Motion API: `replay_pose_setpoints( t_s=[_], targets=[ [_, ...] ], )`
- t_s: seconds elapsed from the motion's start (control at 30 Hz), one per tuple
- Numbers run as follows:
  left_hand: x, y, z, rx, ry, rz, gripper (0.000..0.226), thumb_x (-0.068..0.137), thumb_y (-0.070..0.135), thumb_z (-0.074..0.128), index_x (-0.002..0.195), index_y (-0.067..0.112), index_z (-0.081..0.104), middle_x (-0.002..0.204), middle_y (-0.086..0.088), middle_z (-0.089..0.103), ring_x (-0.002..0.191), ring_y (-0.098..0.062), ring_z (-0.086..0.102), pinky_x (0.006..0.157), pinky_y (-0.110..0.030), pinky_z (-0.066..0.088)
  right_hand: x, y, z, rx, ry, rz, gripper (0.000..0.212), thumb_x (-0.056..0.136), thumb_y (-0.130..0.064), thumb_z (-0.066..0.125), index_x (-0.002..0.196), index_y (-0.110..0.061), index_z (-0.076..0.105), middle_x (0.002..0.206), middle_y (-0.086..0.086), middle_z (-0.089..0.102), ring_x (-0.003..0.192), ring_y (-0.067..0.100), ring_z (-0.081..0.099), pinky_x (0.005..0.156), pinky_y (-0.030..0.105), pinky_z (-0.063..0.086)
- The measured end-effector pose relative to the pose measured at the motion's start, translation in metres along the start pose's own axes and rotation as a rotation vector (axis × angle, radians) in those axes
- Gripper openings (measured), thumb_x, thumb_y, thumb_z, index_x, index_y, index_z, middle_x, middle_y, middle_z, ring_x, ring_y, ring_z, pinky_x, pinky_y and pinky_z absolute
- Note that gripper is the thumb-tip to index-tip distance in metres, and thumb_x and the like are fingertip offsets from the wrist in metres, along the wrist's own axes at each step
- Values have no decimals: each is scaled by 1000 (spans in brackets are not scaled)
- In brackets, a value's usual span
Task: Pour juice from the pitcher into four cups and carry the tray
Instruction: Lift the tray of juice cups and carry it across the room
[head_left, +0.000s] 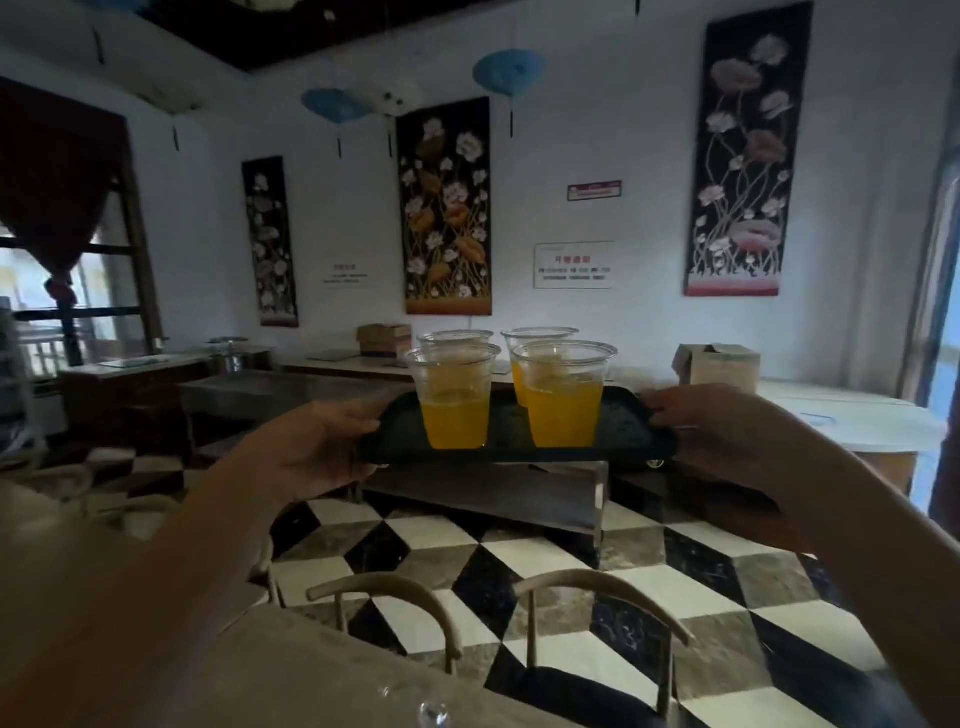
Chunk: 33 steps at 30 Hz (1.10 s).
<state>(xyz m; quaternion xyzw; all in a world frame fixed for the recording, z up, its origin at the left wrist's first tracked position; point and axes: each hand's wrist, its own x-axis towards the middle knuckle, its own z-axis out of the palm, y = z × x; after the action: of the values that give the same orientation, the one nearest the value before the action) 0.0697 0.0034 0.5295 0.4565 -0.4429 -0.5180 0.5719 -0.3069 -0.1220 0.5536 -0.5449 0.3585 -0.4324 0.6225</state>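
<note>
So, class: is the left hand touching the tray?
Touching. The head view shows the left hand gripping the black tray's left end, thumb on the rim, fingers beneath.

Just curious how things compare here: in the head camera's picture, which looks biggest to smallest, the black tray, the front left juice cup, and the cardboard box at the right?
As they look in this view:
1. black tray
2. front left juice cup and cardboard box: look alike, and the box stands farther off, so unranked.

Black tray (618, 431) — orange juice (457, 421)
</note>
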Motion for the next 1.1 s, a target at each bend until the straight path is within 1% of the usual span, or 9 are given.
replay_pose_setpoints(
  t_s=[0.07,0.17,0.3,0.5,0.57,0.67,0.9,1.03,1.1],
  targets=[
    [-18,3,-14,-10,110,3,52,73,3,67,124,9,69,122,-19,68,90,-28,69,59,-30,58,4,3,18,-8,-26,7,24,91,17,49,104,3,65,109,22,67,85,29,69,66,32,63],
    [-46,7,-36,-5,148,27,62,65,7,76,126,9,68,124,-19,68,98,-29,67,64,-32,60,5,7,49,8,-133,30,28,91,17,48,112,7,64,112,23,68,84,28,73,66,32,63],
    [-86,16,-63,-32,259,53,49,76,0,56,124,5,68,125,-21,68,104,-34,69,75,-41,63,3,13,93,40,-228,72,30,93,18,45,115,7,63,107,21,69,81,28,74,54,28,62],
    [-159,33,-103,-46,463,102,41,85,-2,49,120,5,69,124,-27,66,110,-39,63,80,-41,59,1,20,169,11,-330,105,39,93,14,50,127,2,63,129,22,61,111,32,65,62,30,64],
    [-189,40,-115,-46,498,123,38,89,-1,50,122,3,68,125,-26,66,116,-41,63,88,-49,55,-7,23,197,24,-405,117,37,93,14,47,123,1,65,125,21,62,110,32,65,69,35,64],
    [-229,51,-139,-49,569,164,44,83,1,58,127,0,64,127,-24,66,108,-36,69,81,-44,61,-18,30,239,-2,-471,106,33,93,12,47,118,-1,65,121,19,65,107,32,65,78,38,57],
    [-327,67,-193,-84,792,204,42,77,-1,64,118,0,68,125,-21,68,98,-32,73,92,-47,55,-41,49,346,-86,-602,103,32,95,8,47,122,3,63,126,22,62,109,33,65,79,36,57],
    [-381,68,-207,-119,856,208,49,72,-4,60,120,0,66,118,-19,70,92,-29,73,61,-38,64,-62,56,407,-161,-705,85,33,94,12,48,121,2,65,119,17,66,91,18,71,61,23,58],
    [-413,70,-219,-159,900,223,47,72,-5,59,118,-1,66,118,-20,70,104,-30,69,75,-38,61,-73,64,438,-154,-743,102,33,94,12,46,121,5,64,120,21,65,95,24,68,64,28,56]
  ],
)
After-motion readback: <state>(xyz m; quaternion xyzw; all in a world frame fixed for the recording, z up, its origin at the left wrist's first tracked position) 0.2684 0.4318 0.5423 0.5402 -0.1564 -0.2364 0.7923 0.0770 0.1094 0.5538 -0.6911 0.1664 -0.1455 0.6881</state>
